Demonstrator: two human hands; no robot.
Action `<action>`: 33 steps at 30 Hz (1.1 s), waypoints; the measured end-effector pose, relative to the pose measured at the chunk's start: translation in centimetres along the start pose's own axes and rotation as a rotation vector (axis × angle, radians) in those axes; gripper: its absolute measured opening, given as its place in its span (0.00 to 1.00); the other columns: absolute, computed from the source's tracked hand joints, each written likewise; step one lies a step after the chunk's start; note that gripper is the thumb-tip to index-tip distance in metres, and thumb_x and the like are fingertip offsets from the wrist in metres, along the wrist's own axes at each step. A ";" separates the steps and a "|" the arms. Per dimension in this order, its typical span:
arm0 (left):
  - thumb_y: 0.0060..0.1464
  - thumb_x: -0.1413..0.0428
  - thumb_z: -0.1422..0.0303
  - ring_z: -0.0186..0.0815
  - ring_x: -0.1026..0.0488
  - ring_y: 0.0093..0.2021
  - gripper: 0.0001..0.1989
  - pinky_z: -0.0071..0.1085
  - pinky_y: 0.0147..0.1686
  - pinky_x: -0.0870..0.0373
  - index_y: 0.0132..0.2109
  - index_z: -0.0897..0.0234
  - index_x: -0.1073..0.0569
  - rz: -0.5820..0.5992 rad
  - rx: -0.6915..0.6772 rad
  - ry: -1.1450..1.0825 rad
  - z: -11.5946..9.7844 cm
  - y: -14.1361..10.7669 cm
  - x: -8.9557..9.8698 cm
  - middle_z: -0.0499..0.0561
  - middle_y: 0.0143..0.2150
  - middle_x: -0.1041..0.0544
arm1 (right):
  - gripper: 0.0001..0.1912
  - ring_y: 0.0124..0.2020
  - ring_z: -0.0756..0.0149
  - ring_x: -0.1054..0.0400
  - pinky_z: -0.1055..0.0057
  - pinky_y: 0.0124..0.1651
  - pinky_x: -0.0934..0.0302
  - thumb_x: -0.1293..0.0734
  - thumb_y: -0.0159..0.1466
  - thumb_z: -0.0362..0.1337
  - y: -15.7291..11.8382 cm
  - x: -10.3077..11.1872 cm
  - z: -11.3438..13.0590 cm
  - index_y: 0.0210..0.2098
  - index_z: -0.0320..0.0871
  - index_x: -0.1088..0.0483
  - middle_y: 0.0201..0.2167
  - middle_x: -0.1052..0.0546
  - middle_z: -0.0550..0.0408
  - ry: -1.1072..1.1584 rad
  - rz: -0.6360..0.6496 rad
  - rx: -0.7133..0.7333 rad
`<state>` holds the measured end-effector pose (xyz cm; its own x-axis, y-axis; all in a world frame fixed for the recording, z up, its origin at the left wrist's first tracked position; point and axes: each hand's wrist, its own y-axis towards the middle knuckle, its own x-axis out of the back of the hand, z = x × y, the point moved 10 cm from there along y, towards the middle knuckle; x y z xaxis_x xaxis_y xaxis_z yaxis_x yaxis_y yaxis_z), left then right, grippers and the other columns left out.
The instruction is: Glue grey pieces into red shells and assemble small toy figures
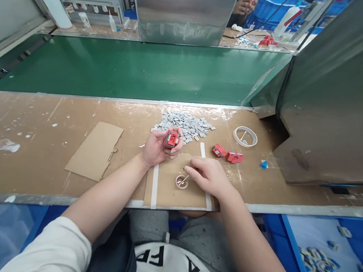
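Note:
A small red toy vehicle part (171,139) is held in the fingers of my left hand (158,146), its hollow side facing me. My right hand (208,176) pinches a thin stick (184,179), whose tip dips into a small round cup (181,182). The cup stands on a cardboard sheet (163,192) fixed with white tape strips. Just beyond my left hand lies a heap of small grey flat pieces (186,125). Two more red vehicle parts, one angled (219,150) and one beside it (234,157), rest beyond my right hand.
A white tape ring (245,137) and a blue piece (263,164) lie to the right. Loose cardboard (94,151) lies left. A green conveyor belt (163,72) runs behind the table. Blue bin (299,256) holds several small parts. Across, another person's hands (245,5) show.

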<state>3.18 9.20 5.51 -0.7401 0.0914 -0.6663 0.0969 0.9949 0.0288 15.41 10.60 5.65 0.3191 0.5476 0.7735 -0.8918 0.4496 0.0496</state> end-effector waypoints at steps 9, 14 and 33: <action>0.60 0.33 0.54 0.26 0.33 0.27 0.24 0.23 0.23 0.38 0.58 0.60 0.26 -0.068 -0.042 0.133 -0.3 0.5 1.2 0.56 0.48 0.21 | 0.24 0.23 0.69 0.46 0.67 0.33 0.57 0.38 0.72 0.49 -0.9 -1.3 0.3 0.23 0.44 0.41 0.19 0.36 0.59 -0.027 0.057 0.028; 0.62 0.35 0.53 0.26 0.32 0.26 0.25 0.25 0.23 0.35 0.62 0.58 0.25 -0.040 -0.034 0.093 0.2 0.3 0.9 0.52 0.43 0.21 | 0.22 0.25 0.68 0.43 0.69 0.33 0.53 0.38 0.73 0.50 -0.9 -0.7 0.0 0.26 0.45 0.39 0.21 0.34 0.59 0.091 -0.071 0.044; 0.62 0.41 0.50 0.32 0.29 0.26 0.23 0.29 0.23 0.36 0.54 0.61 0.25 -0.023 0.030 0.025 0.4 0.3 0.0 0.53 0.42 0.22 | 0.24 0.26 0.68 0.41 0.69 0.34 0.53 0.36 0.73 0.49 -0.9 -1.6 0.7 0.24 0.44 0.40 0.21 0.32 0.58 0.025 -0.038 0.158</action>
<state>3.51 9.51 5.21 -0.7586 0.0700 -0.6477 0.0995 0.9950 -0.0090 15.42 8.82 4.78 0.3594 0.5505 0.7536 -0.9178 0.3546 0.1786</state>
